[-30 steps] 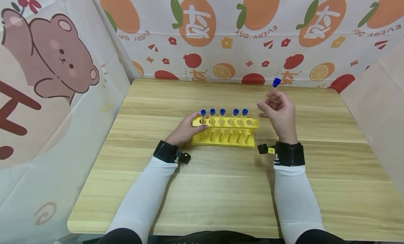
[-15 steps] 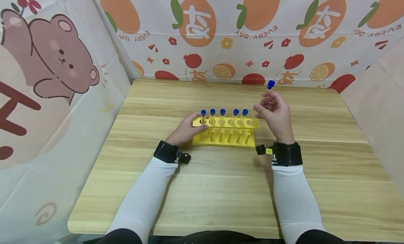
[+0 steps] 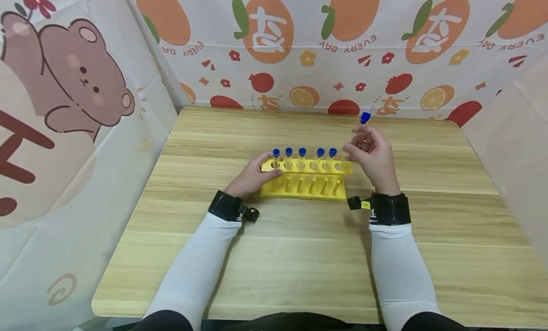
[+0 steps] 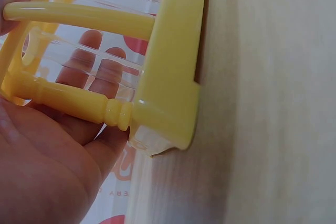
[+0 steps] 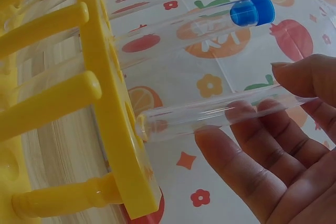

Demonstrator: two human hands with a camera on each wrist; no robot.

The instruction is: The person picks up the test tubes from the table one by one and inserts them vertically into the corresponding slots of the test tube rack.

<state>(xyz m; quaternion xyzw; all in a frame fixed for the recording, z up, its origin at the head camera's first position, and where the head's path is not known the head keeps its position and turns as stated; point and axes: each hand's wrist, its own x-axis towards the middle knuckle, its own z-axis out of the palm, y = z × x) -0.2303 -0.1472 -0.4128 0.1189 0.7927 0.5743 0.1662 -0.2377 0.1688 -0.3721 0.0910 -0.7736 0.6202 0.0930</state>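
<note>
A yellow test tube rack stands on the table, with several blue-capped clear test tubes upright in its holes. My left hand grips the rack's left end; in the left wrist view its fingers pass behind a yellow corner post. Above the right end, my right hand holds one more clear test tube between thumb and fingers. Its blue cap points up and away, so the tube tilts. In the right wrist view its rounded bottom is right at the end hole.
Wood-grain table lies under the rack. A fruit-printed cloth hangs along the back edge, and a bear-printed cloth covers the left side. Short yellow pegs rise from the rack's base.
My right hand has moved slightly left and down with the test tube, bringing its lower end to the rack's right end hole. The left hand and rack stay put.
</note>
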